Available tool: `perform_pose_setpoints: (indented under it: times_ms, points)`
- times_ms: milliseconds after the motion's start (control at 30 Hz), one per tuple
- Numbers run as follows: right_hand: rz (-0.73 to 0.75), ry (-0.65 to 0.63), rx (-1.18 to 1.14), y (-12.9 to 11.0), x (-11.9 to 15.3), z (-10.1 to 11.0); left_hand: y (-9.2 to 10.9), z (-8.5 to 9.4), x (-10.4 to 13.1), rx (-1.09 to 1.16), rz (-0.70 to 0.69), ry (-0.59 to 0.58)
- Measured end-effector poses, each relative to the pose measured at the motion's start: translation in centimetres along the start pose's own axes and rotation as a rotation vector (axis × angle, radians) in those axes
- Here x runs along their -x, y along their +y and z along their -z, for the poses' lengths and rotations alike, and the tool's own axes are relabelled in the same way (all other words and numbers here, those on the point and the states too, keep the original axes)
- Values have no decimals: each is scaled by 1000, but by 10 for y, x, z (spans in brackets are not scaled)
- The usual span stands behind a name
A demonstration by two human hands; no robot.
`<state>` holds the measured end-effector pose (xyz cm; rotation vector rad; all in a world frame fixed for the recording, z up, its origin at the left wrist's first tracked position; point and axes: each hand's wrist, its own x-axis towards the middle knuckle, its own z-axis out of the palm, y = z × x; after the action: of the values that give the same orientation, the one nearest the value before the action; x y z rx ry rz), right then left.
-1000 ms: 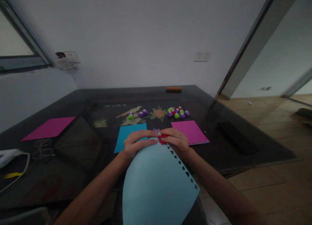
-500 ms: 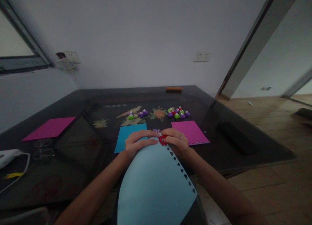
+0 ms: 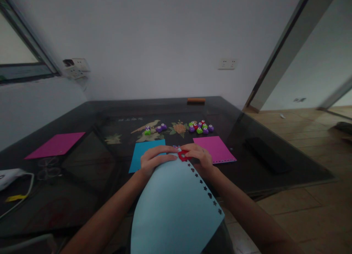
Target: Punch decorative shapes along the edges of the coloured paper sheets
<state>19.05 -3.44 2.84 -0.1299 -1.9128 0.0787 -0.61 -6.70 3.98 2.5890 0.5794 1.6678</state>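
A light blue sheet of paper (image 3: 170, 206) bends down toward me, with a row of small star, heart and other cut-outs along its right edge. My left hand (image 3: 157, 159) is closed on the far left part of the sheet, fingers lying over it. My right hand (image 3: 200, 157) grips a red craft punch (image 3: 182, 155) at the far end of the cut-out row. The punch sits on the sheet's edge; its underside is hidden. Small patterned bits (image 3: 176, 147) show just beyond the fingers.
A blue sheet (image 3: 136, 157) and a pink sheet with a punched edge (image 3: 213, 147) lie on the dark table. Farther back are several eyed craft punches (image 3: 200, 128). Another pink sheet (image 3: 59, 144) lies left, and a black oblong object (image 3: 267, 155) right.
The light blue sheet has shifted slightly, its lower right corner moving a little right and up. My right fingers have changed position on the red punch, and more of it shows.
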Motion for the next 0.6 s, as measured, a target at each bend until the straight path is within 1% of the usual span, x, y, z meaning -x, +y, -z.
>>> perform_pose_setpoints:
  times_ms: [233, 367, 600]
  points:
    - [-13, 30, 0, 5, 5, -4, 0, -2, 0, -11, 17, 25]
    - [-7, -12, 17, 3, 4, -2, 1, -3, -2, 0, 6, 26]
    - [-19, -37, -2, 3, 5, -1, -1, -4, 1, 15, -9, 15]
